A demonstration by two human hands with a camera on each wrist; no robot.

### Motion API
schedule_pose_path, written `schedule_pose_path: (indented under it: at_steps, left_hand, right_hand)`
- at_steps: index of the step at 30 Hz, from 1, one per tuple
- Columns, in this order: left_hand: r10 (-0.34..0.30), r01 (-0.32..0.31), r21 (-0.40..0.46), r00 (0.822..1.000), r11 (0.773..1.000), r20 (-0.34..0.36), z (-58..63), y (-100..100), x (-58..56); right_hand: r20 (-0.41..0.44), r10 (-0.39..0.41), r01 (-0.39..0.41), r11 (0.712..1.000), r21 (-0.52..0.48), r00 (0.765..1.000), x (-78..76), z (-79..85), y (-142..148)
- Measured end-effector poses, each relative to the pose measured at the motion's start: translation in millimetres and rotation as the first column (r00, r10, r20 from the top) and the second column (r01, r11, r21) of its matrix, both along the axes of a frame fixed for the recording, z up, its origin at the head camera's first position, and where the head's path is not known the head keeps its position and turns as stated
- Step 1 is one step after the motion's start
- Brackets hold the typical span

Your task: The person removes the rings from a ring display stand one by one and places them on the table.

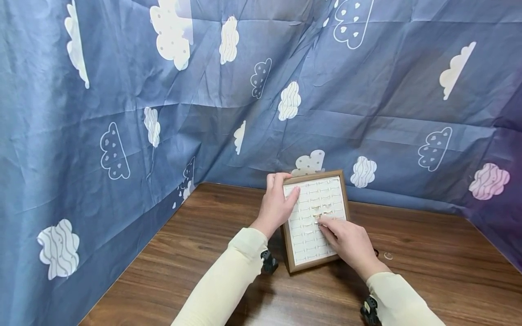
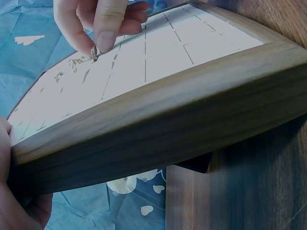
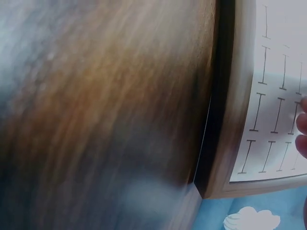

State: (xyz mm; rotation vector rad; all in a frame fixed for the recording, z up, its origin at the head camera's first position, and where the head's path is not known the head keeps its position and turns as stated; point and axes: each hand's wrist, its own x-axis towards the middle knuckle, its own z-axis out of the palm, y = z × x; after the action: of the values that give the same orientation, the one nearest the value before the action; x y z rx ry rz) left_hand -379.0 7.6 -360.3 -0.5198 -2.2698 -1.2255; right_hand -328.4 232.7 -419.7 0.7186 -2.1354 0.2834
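Observation:
A ring display tray, with a brown wooden frame and a white slotted pad, stands tilted on the table. My left hand grips its upper left edge, thumb over the front. In front of the pad, the thumb and forefinger of my right hand pinch a gold-coloured ring. The left wrist view shows that ring touching the pad at a slot; how deep it sits is unclear. Several other rings are held in slots near the fingertips. Only fingertips of the right hand appear in the right wrist view.
On the brown wooden table, a loose ring lies right of the tray. Beside it, a small dark curved item is partly hidden by my right wrist. Blue cloth with white clouds hangs behind and at the sides.

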Motion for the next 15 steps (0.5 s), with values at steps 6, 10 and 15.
schedule_pose_path:
  at_steps: [6, 10, 15]
  left_hand:
    - [0.002, -0.002, 0.002, 1.0, 1.0, -0.003, -0.4, -0.3, -0.4]
    - [0.002, -0.002, -0.003, 1.0, 1.0, -0.004, -1.3, -0.2, -1.2]
    - [0.001, -0.001, -0.006, 1.0, 1.0, -0.012, -1.2, -0.5, -1.7]
  right_hand:
    - [-0.055, 0.01, -0.01, 1.0, 0.001, 0.998, -2.3, -1.7, -0.5]
    - [-0.031, 0.015, -0.015, 1.0, -0.003, 0.999, -1.1, -1.1, -0.3]
    - [0.012, 0.023, -0.023, 1.0, -0.01, 1.0, 0.9, 2.6, 0.2]
